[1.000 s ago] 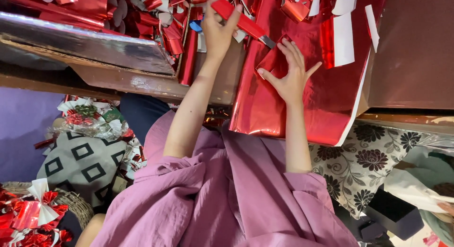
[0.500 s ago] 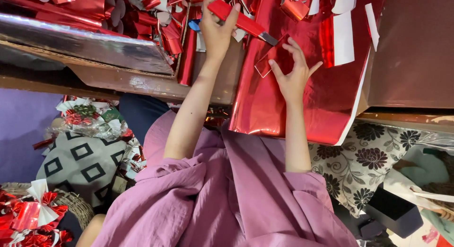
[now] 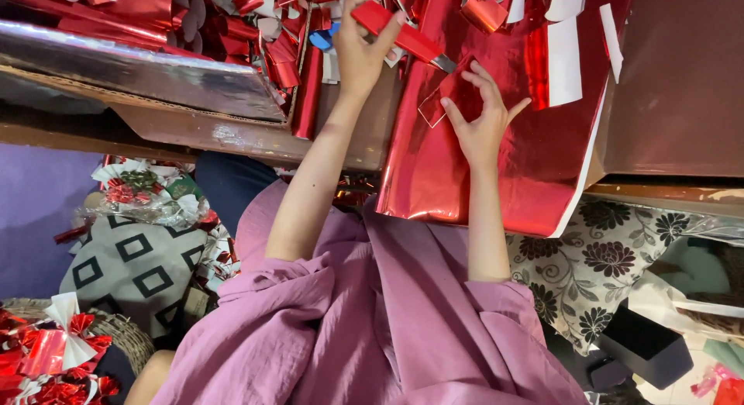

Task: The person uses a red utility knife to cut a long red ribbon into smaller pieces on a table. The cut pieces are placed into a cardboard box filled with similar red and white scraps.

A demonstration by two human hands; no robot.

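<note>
At the far left, a silver foil-covered board (image 3: 155,72) is lying along the table edge (image 3: 232,134), with red foil scraps (image 3: 263,33) piling up behind it. Right of that, the left hand (image 3: 360,52) is closing firmly around a red utility knife (image 3: 399,33), fingers wrapped about the handle and thumb on top. The blade is pointing right and down towards the red foil sheet (image 3: 465,180).

The sheet is draping over the near edge of the table, in the middle of the scene. On it, the right hand (image 3: 484,122) is resting open, fingers spread and gripping nothing. Its fingertips are pressing down on a small foil flap (image 3: 438,103) just beside the blade tip. Further right, white-backed foil strips (image 3: 564,60) are lying on the sheet, and a floral cloth (image 3: 597,258) is showing below the table.

To do the cut well, the pressing fingers would probably need to be holding the foil taut while staying to the side of the blade's path. A shallow blade angle with light, even pressure would likely be keeping the thin foil from tearing or bunching.
</note>
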